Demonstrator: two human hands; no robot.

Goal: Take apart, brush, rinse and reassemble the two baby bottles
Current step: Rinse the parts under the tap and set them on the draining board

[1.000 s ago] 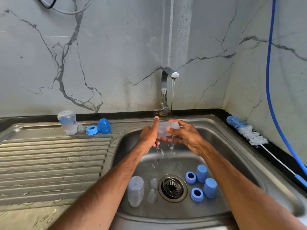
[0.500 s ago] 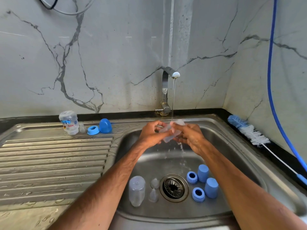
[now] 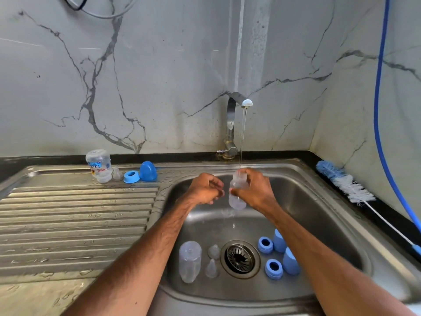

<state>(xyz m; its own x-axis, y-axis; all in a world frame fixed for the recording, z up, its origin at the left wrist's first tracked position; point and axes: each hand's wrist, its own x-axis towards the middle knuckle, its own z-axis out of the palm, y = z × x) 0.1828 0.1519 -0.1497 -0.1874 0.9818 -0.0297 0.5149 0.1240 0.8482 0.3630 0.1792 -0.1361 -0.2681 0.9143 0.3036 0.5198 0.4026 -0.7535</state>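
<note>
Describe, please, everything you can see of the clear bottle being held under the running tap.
The clear bottle is a small, see-through plastic body with no ring, teat or cap on it. It stands upright, mouth up, over the sink basin, directly beneath the thin stream from the tap. The right hand grips it around the neck and side; the left hand is beside it, not holding it. Water drips below.

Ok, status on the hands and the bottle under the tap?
Right hand grips bottle upright under the stream. Left hand loosely curled beside it, off the bottle. Nothing in the way.
</note>
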